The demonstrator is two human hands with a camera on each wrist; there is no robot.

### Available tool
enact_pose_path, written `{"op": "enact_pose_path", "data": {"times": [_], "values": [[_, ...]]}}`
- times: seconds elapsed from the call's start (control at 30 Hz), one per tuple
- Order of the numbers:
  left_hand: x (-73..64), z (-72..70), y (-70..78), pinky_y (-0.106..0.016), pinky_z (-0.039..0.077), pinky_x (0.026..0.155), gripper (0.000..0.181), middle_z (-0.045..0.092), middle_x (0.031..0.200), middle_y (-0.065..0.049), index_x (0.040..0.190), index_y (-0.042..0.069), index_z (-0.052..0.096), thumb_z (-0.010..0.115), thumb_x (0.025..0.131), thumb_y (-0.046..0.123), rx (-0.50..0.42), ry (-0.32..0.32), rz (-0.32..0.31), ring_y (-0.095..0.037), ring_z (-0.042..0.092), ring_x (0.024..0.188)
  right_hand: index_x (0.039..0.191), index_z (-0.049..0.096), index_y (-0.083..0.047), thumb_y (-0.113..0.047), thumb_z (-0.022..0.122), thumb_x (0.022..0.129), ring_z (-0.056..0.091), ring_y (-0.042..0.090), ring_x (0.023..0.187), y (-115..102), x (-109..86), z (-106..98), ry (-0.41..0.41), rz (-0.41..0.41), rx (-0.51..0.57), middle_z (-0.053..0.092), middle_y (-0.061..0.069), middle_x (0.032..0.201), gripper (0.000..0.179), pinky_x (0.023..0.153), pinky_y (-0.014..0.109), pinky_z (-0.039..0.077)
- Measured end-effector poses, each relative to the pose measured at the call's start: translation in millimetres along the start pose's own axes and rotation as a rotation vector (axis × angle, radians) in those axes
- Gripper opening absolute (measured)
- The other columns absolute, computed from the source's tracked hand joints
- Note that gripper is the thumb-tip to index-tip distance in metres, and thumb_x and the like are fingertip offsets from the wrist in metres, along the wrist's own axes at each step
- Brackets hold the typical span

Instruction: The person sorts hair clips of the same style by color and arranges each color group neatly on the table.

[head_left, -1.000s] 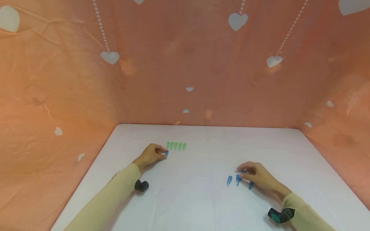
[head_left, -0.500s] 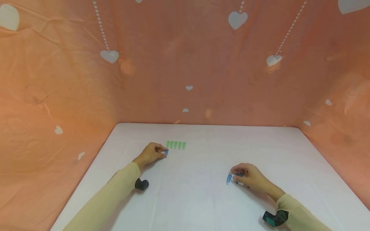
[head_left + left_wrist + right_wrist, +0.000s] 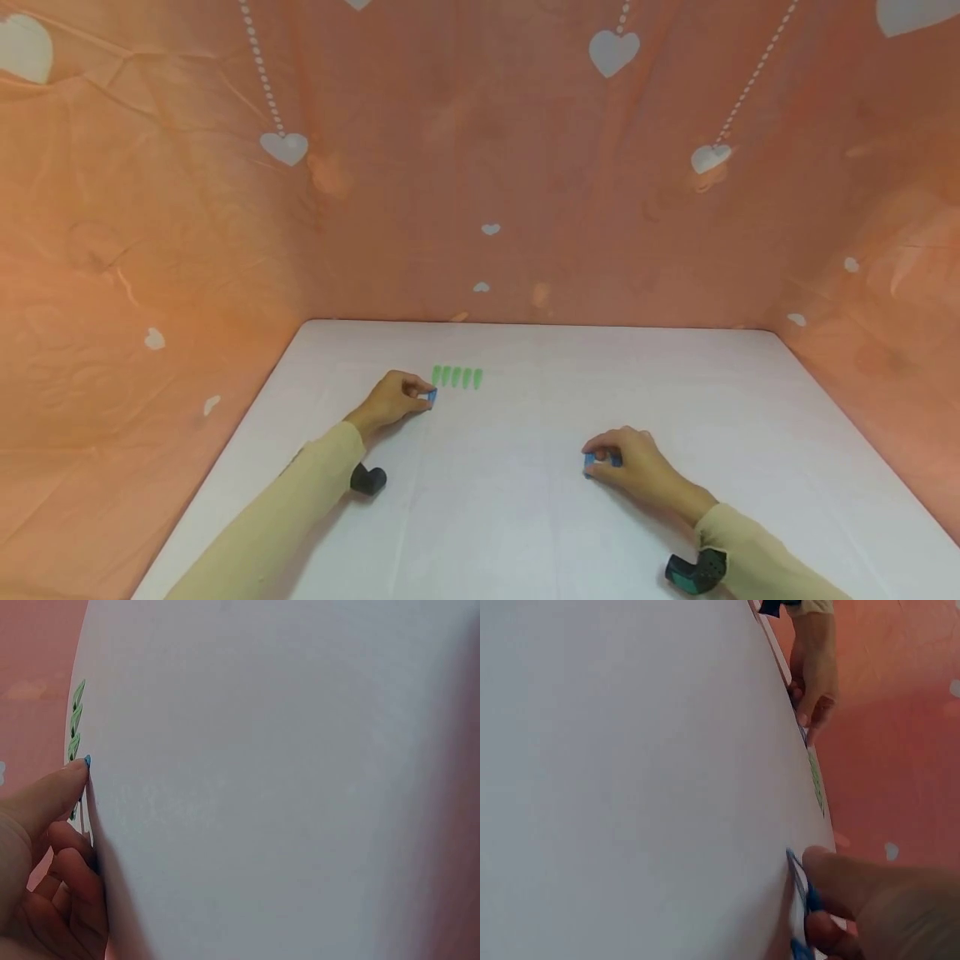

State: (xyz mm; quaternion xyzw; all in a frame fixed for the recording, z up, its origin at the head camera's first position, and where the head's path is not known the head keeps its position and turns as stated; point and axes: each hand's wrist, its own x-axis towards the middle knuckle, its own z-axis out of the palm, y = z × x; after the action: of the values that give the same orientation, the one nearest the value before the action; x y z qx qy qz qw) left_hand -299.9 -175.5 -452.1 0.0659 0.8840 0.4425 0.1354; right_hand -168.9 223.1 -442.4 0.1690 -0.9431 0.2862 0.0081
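Observation:
My left hand point(image 3: 393, 397) pinches a small blue hair clip point(image 3: 432, 397) between thumb and fingers, low over the table. Just beyond it lies a row of several green hair clips point(image 3: 457, 377), side by side. At the right, my right hand point(image 3: 637, 467) has thumb and fingertips at the two ends of another blue clip point(image 3: 588, 465). A further blue piece point(image 3: 616, 459) shows between those fingers, nearer the palm. In the right wrist view the slim blue clip point(image 3: 793, 862) spans the finger gap. Whether it touches the table I cannot tell.
A white table point(image 3: 495, 517) carries everything. Orange cloth point(image 3: 525, 167) printed with pale hearts encloses its back and sides. Dark wrist devices sit by the left cuff point(image 3: 368, 480) and the right cuff point(image 3: 697, 572).
My right hand has moved left over the blue clips, gathering them; those lying loose earlier are now within or hidden by its fingers. The left hand has stayed put.

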Motion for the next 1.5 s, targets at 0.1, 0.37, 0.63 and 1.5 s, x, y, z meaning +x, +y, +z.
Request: {"op": "enact_pose_path", "data": {"times": [0.1, 0.37, 0.63, 1.5], "values": [[-1.0, -0.8, 0.6, -0.029, 0.038, 0.073, 0.029, 0.049, 0.079, 0.0, 0.117, 0.003, 0.074, 0.077, 0.088, 0.01, 0.001, 0.002, 0.016, -0.017, 0.046, 0.084, 0.103, 0.078, -0.017, -0.024, 0.08, 0.084, 0.043, 0.001, 0.073, -8, 2.2, 2, 0.019, -0.006, -0.051, 0.06, -0.018, 0.08, 0.02, 0.077, 0.028, 0.031], [-2.5, 0.1, 0.9, -0.027, 0.039, 0.072, 0.03, 0.05, 0.077, 0.0, 0.116, 0.002, 0.074, 0.077, 0.087, 0.009, 0.001, 0.006, 0.04, -0.016, 0.047, 0.081, 0.104, 0.075, -0.003, -0.004, 0.071, 0.087, 0.047, 0.0, 0.07, -16, 9.1, 2, -0.101, 0.0, 0.159, 0.063, -0.005, 0.079, 0.018, 0.065, 0.02, 0.043], [-4.0, 1.7, 2.1, -0.028, 0.039, 0.074, 0.029, 0.05, 0.077, 0.001, 0.115, 0.002, 0.074, 0.078, 0.087, 0.009, 0.003, 0.006, 0.046, -0.016, 0.047, 0.082, 0.109, 0.073, 0.001, -0.003, 0.068, 0.093, 0.051, 0.0, 0.076, -18, 21.4, 9, -0.14, -0.031, 0.323, 0.069, 0.008, 0.093, 0.018, 0.066, 0.019, 0.046], [0.1, 0.8, -1.4, -0.028, 0.039, 0.072, 0.03, 0.049, 0.078, 0.001, 0.115, 0.003, 0.075, 0.078, 0.087, 0.009, -0.015, 0.015, 0.035, -0.016, 0.046, 0.082, 0.126, 0.062, 0.012, -0.004, 0.062, 0.098, 0.053, 0.007, 0.068, -74, 104.4, 74, -0.082, 0.082, 0.771, 0.063, -0.005, 0.082, 0.033, 0.056, 0.019, 0.041]]}}
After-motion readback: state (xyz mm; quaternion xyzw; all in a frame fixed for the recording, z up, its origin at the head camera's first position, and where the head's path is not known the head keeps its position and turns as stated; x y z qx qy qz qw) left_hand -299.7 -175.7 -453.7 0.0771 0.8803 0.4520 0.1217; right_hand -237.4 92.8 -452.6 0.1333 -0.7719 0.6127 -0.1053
